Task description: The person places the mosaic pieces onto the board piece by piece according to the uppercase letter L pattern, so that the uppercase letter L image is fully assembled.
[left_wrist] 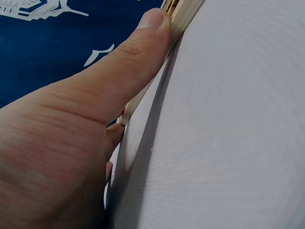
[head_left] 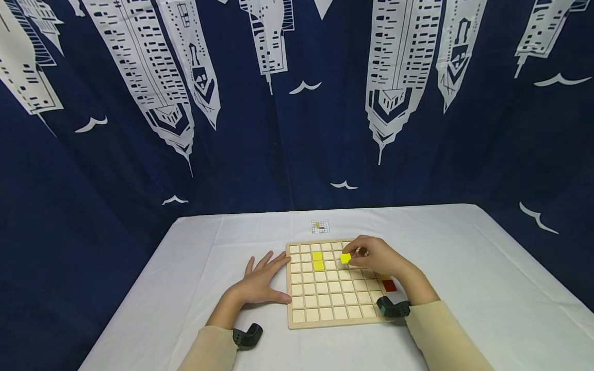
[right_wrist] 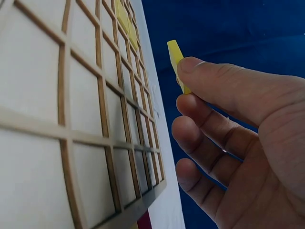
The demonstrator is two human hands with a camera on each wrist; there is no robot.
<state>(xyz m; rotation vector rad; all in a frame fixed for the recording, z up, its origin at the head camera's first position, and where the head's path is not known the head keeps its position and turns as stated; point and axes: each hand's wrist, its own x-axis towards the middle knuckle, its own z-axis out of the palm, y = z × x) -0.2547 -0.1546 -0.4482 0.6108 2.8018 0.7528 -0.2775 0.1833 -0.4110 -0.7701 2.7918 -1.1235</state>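
A wooden grid board (head_left: 320, 287) lies flat on the table, divided into many square cells. Two yellow square tiles (head_left: 317, 265) sit in neighbouring cells, one behind the other, in its upper left part. My right hand (head_left: 381, 257) pinches another yellow tile (right_wrist: 176, 59) between thumb and fingers, held above the board's upper right cells. With fingers spread, my left hand (head_left: 260, 285) touches the board's left edge; in the left wrist view the thumb (left_wrist: 138, 57) presses against the wooden rim (left_wrist: 183, 19).
A small card (head_left: 320, 226) printed with a coloured grid lies behind the board. A red tile (head_left: 389, 285) and a partly hidden yellow-orange piece (head_left: 385, 277) are at the board's right edge, by my right forearm. A dark blue printed curtain (head_left: 287, 144) hangs behind the white-covered table (head_left: 223, 247).
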